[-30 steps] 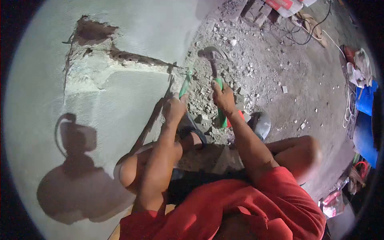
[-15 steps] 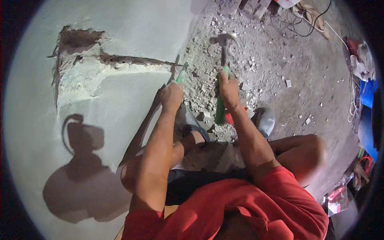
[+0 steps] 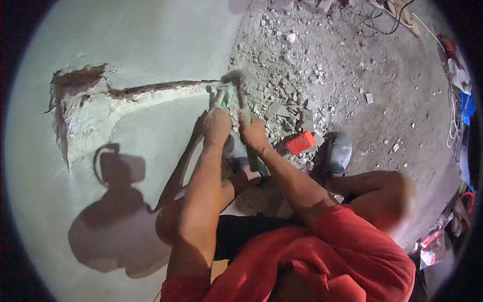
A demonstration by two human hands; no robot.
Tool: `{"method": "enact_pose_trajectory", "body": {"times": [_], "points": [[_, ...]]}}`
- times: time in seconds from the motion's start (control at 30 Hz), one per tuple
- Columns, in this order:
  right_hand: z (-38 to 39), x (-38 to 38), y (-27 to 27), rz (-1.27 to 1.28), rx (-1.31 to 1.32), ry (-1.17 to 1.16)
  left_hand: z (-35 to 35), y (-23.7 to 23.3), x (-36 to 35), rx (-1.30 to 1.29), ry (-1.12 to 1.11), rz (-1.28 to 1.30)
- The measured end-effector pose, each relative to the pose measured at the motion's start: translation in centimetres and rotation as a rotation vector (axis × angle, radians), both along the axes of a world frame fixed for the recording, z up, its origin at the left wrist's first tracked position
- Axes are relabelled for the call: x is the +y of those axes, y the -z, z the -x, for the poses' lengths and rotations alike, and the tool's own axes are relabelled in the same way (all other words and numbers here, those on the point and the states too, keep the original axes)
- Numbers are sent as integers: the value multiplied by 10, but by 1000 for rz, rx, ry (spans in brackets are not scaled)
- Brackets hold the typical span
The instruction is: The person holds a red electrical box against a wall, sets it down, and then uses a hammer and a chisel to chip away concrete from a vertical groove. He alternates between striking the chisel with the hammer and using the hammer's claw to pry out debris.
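My left hand (image 3: 217, 127) is closed around a green-handled chisel (image 3: 230, 94) held against the plastered wall (image 3: 151, 133), at the right end of a chipped groove (image 3: 151, 89). In my right hand (image 3: 254, 134) is a hammer (image 3: 251, 157) with a green grip. Its head, blurred by motion, overlaps the end of the chisel in this view. The groove runs left into a larger broken-out patch (image 3: 80, 108), where rough material shows under the plaster.
Broken rubble (image 3: 282, 75) covers the floor along the wall. A red block-shaped object (image 3: 301, 143) lies between my feet, near my right shoe (image 3: 340, 152). Black and white cables (image 3: 385, 22) trail at the upper right, with bags and a blue item (image 3: 468, 108) along the right edge.
My right hand has swung the hammer left and its head is now at the chisel. The left hand stays closed on the chisel. The view has shifted, uncovering more of the red object.
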State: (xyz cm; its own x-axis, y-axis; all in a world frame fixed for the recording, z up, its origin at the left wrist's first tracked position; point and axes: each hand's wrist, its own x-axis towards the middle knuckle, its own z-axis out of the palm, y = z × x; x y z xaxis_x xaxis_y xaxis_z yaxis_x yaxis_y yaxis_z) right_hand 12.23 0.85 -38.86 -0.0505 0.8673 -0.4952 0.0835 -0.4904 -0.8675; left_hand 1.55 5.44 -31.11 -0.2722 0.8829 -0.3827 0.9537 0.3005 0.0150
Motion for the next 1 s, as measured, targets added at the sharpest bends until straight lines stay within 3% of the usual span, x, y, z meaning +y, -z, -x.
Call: {"method": "enact_pose_trajectory", "body": {"times": [0.03,0.1,0.17,0.33,0.4,0.47,0.5,0.57,0.6,0.7,0.77,0.83,0.9,0.93,0.97,1.0], "points": [[-4,1,-4,9,-2,-9,1,-5,-2,-4,-69,-11],[-20,20,-25,180,249,323,9,-3,-3,-33,-32,-128],[-34,36,-25,221,240,395,11,-1,0,7,-10,-29],[-48,29,-9,207,344,499,7,2,1,-14,8,-68],[-29,15,20,153,232,510,3,4,2,3,23,-53],[-9,9,15,175,108,521,-3,9,4,43,-16,-37],[3,2,15,104,85,457,-4,11,5,46,-14,-35],[2,5,10,203,55,71,-8,13,3,49,-4,-100],[-3,11,8,203,61,79,-8,13,5,54,6,-100],[-23,23,17,-144,94,151,-10,11,9,58,3,-38],[-33,34,1,145,382,454,-14,0,11,42,-88,1],[-23,31,-19,156,413,571,-13,4,7,36,-78,7],[3,4,17,66,10,453,-12,9,7,33,-69,-2],[13,-13,60,-134,-159,70,-9,12,5,43,-83,15],[2,-5,67,-134,-156,79,-6,14,5,54,-90,32],[-12,8,76,13,-88,-72,-5,15,8,57,-77,30]]}}
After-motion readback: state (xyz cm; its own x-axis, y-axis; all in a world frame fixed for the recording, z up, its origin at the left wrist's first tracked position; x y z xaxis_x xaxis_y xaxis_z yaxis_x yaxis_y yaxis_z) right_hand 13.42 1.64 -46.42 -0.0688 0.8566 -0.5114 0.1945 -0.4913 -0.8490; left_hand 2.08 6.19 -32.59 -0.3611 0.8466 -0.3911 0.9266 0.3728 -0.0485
